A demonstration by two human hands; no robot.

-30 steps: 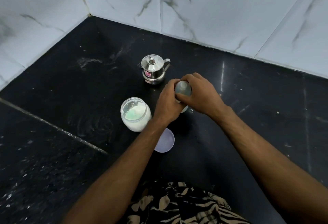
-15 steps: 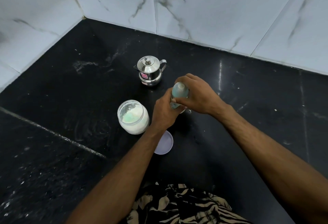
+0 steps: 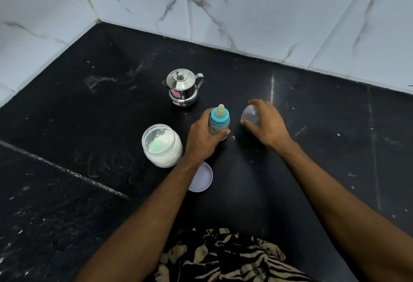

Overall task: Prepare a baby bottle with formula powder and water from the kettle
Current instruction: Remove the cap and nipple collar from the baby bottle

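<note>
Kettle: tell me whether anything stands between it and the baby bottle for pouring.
The blue collar and teat are on the baby bottle, closing its mouth, so water cannot go in. The left hand grips the bottle; the right hand holds the clear cap aside. The counter between kettle and bottle looks bare.

The kettle (image 3: 183, 88), powder jar (image 3: 162, 145) and lid (image 3: 201, 180) crowd the middle; the black counter (image 3: 335, 147) lies open on the right

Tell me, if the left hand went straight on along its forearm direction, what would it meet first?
Past the baby bottle that the left hand grips, the way looks free to the wall. The kettle seems just left of that line; depth is unclear.
</note>
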